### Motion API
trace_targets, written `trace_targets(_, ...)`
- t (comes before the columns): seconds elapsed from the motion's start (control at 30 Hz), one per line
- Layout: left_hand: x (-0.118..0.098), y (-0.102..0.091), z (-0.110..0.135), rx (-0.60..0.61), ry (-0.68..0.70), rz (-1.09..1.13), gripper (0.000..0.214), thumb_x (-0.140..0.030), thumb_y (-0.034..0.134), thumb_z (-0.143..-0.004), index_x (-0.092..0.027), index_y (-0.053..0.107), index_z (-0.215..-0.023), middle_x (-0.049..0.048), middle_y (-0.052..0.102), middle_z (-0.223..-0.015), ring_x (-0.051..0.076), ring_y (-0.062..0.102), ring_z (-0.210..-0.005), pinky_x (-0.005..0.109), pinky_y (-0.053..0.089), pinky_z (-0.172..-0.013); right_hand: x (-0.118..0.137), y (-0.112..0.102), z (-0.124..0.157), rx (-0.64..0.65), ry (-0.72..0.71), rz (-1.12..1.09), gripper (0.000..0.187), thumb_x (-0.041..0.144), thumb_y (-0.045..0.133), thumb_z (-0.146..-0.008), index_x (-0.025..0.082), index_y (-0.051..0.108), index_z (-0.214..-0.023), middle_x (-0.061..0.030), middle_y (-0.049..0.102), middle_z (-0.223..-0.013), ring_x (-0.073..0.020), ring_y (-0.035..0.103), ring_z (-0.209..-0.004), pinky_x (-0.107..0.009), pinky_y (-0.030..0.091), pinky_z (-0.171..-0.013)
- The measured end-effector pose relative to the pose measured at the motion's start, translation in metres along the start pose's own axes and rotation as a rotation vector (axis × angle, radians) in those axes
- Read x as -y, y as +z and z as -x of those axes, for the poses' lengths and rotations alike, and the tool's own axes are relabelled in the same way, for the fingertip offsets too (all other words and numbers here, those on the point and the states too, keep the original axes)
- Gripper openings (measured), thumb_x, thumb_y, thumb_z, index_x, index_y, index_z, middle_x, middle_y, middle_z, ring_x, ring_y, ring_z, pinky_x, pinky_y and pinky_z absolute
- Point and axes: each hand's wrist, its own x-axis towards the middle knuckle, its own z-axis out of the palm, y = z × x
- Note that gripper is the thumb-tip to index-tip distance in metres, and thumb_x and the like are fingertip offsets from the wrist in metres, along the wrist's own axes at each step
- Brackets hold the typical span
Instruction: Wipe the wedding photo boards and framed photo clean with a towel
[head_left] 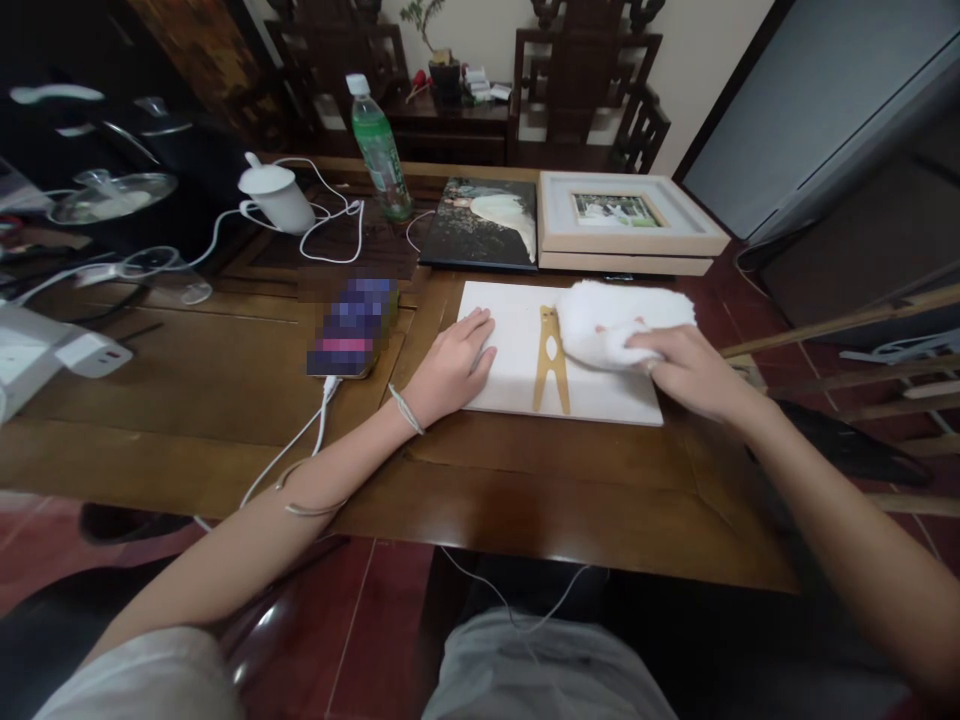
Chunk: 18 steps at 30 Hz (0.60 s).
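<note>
A white flat board (510,385) lies on the wooden table in front of me, with a tan peg-shaped figure (552,360) on its face. My left hand (454,370) rests on the board's left edge, fingers stretched out and holding nothing. At the board's right side my right hand (686,365) grips a fluffy white cloth (622,320). The cloth lies over the board's right part and hides it, just right of the tan figure. My right fingertips are partly sunk in the cloth.
Behind the board are a dark photo panel (480,222) and a pale wooden frame (630,225). A charging phone (352,328), a green-labelled bottle (379,150) and a lidded white cup (277,195) stand to the left. White cables (319,425) cross the table (562,490).
</note>
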Motion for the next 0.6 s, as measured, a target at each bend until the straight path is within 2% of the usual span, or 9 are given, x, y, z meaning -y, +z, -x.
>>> trace_targets(0.07, -0.001, 0.000, 0.000, -0.006, 0.004, 0.000, 0.038, -0.018, 0.042, -0.092, -0.007, 0.052, -0.127, 0.0186, 0.050, -0.139, 0.028, 0.041, -0.135, 0.047, 0.036, -0.112, -0.013, 0.005, -0.023, -0.073, 0.045, 0.027, 0.017, 0.015, 0.041, -0.069, 0.023, 0.057, -0.067, 0.0011, 0.059, -0.061, -0.0230, 0.061, -0.068, -0.045, 0.049, -0.086)
trace_targets(0.13, -0.001, -0.001, 0.000, -0.008, 0.002, 0.002, 0.038, -0.018, 0.041, -0.092, -0.008, 0.052, -0.127, 0.0184, 0.050, -0.139, 0.027, 0.041, -0.135, 0.047, 0.036, -0.112, -0.020, 0.011, -0.040, -0.124, 0.041, 0.053, 0.020, 0.014, 0.041, -0.071, 0.022, 0.059, -0.070, 0.0000, 0.063, -0.068, -0.0245, 0.063, -0.076, -0.047, 0.046, -0.091)
trace_targets(0.2, -0.001, -0.001, 0.000, -0.003, -0.006, 0.006, 0.038, -0.018, 0.042, -0.092, -0.008, 0.052, -0.127, 0.0181, 0.050, -0.139, 0.027, 0.041, -0.135, 0.047, 0.036, -0.112, -0.021, 0.017, -0.047, -0.127, -0.008, 0.100, 0.023, 0.013, 0.040, -0.072, 0.020, 0.061, -0.079, -0.0039, 0.070, -0.089, -0.0277, 0.064, -0.092, -0.052, 0.040, -0.098)
trace_targets(0.27, -0.001, -0.001, 0.000, 0.005, -0.010, 0.007, 0.038, -0.018, 0.042, -0.092, -0.008, 0.052, -0.128, 0.0184, 0.049, -0.140, 0.027, 0.040, -0.136, 0.047, 0.036, -0.112, -0.016, 0.022, -0.045, -0.090, -0.054, 0.166, 0.026, 0.013, 0.041, -0.075, 0.018, 0.062, -0.090, -0.0108, 0.065, -0.119, -0.0325, 0.057, -0.113, -0.056, 0.038, -0.100)
trace_targets(0.33, -0.001, -0.001, 0.000, 0.011, -0.010, 0.004, 0.039, -0.019, 0.042, -0.092, -0.008, 0.052, -0.128, 0.0186, 0.049, -0.140, 0.028, 0.040, -0.136, 0.047, 0.036, -0.112, -0.007, 0.025, -0.034, -0.045, -0.071, 0.215, 0.028, 0.013, 0.041, -0.078, 0.016, 0.060, -0.097, -0.0148, 0.055, -0.135, -0.0349, 0.046, -0.128, -0.059, 0.038, -0.100)
trace_targets(0.4, 0.000, 0.000, 0.000, 0.012, -0.007, -0.002, 0.039, -0.020, 0.042, -0.092, -0.007, 0.052, -0.127, 0.0193, 0.049, -0.140, 0.028, 0.040, -0.136, 0.047, 0.035, -0.113, 0.006, 0.025, -0.015, -0.012, -0.085, 0.226, 0.027, 0.012, 0.042, -0.080, 0.017, 0.059, -0.100, -0.0148, 0.054, -0.137, -0.0337, 0.040, -0.134, -0.061, 0.035, -0.104)
trace_targets(0.53, 0.000, 0.000, 0.000, 0.013, -0.015, -0.009, 0.039, -0.021, 0.042, -0.092, -0.005, 0.052, -0.127, 0.0203, 0.049, -0.140, 0.028, 0.040, -0.136, 0.046, 0.035, -0.113, 0.035, 0.023, 0.034, 0.085, -0.140, 0.216, 0.020, 0.013, 0.042, -0.082, 0.019, 0.058, -0.093, -0.0156, 0.051, -0.140, -0.0293, 0.030, -0.140, -0.059, 0.028, -0.112)
trace_targets(0.6, 0.000, 0.000, 0.000, 0.015, -0.019, -0.010, 0.040, -0.021, 0.041, -0.093, -0.006, 0.052, -0.128, 0.0198, 0.049, -0.140, 0.028, 0.040, -0.136, 0.046, 0.035, -0.113, 0.048, 0.020, 0.059, 0.125, -0.164, 0.205, 0.016, 0.015, 0.044, -0.082, 0.022, 0.057, -0.088, -0.0115, 0.047, -0.144, -0.0274, 0.030, -0.140, -0.056, 0.027, -0.115)
